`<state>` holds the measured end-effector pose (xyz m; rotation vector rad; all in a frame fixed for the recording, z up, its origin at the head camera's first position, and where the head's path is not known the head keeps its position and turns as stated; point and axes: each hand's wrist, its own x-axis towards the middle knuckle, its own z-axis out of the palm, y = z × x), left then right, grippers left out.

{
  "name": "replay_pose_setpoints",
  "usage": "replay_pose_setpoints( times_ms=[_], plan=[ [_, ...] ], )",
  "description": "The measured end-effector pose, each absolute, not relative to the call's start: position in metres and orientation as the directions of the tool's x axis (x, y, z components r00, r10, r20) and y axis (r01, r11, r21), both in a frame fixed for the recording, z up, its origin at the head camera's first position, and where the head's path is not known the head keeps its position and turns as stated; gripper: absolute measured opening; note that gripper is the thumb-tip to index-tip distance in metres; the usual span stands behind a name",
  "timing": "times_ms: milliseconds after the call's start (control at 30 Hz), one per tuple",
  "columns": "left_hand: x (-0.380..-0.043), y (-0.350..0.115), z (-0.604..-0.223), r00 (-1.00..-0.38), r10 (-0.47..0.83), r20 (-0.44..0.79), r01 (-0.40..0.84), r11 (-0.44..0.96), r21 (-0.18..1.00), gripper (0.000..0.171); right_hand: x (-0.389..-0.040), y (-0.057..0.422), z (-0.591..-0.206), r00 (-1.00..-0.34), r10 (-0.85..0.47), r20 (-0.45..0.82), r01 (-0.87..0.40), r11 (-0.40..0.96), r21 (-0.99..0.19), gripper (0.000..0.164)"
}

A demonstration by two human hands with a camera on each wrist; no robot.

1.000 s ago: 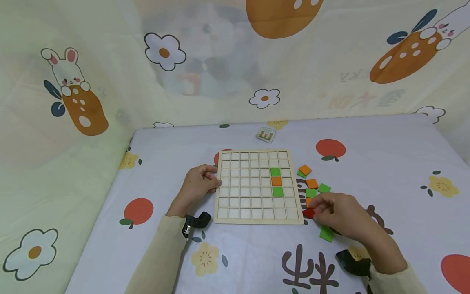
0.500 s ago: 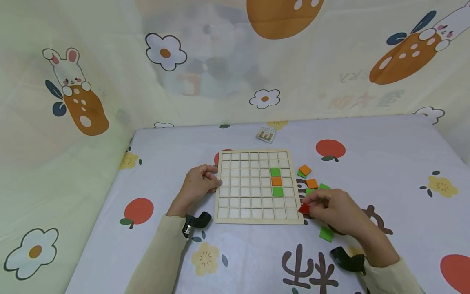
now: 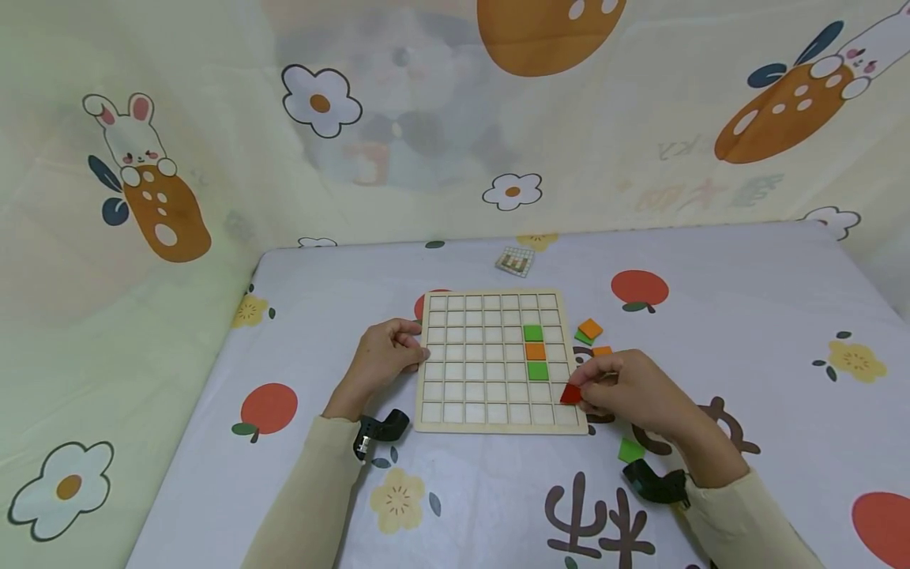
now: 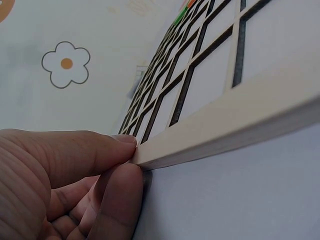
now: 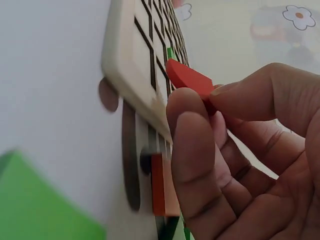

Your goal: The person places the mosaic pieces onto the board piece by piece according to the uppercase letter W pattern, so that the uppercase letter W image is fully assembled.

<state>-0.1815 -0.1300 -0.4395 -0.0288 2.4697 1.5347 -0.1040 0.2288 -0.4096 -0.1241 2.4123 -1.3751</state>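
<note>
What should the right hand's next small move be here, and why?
Probably to lower the red tile into a cell of the wooden grid board; which cell I can't tell. The right hand pinches it above the board's right side, the left hand pinches the left edge, and an orange tile and two green tiles sit in cells.

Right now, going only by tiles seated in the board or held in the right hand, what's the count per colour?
Green: 2, the upper green tile and lower green tile in the board
Orange: 1, the orange tile between them
Red: 1, the red tile in the right hand
Total: 4
</note>
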Motion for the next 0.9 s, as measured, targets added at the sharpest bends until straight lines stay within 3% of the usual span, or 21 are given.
replay_pose_setpoints(
  times_ms=[300,667,900],
  plan=[
    [-0.182,-0.131,-0.44,-0.971,0.112,-0.209,-0.141,0.436,0.889,0.039,-0.124,0.218,-0.409,-0.871,-0.3,-0.388,0.221,0.466,-0.857,0.018],
    [-0.183,-0.131,-0.443,-0.974,0.121,-0.193,-0.122,0.441,0.889,0.039,-0.135,0.212,-0.408,-0.835,-0.358,-0.417,0.225,0.47,-0.853,0.015],
    [-0.183,-0.13,-0.443,-0.975,0.111,-0.194,-0.126,0.447,0.886,0.039,-0.136,0.203,-0.404,-0.843,-0.373,-0.387,0.155,0.522,-0.839,0.012]
  ],
)
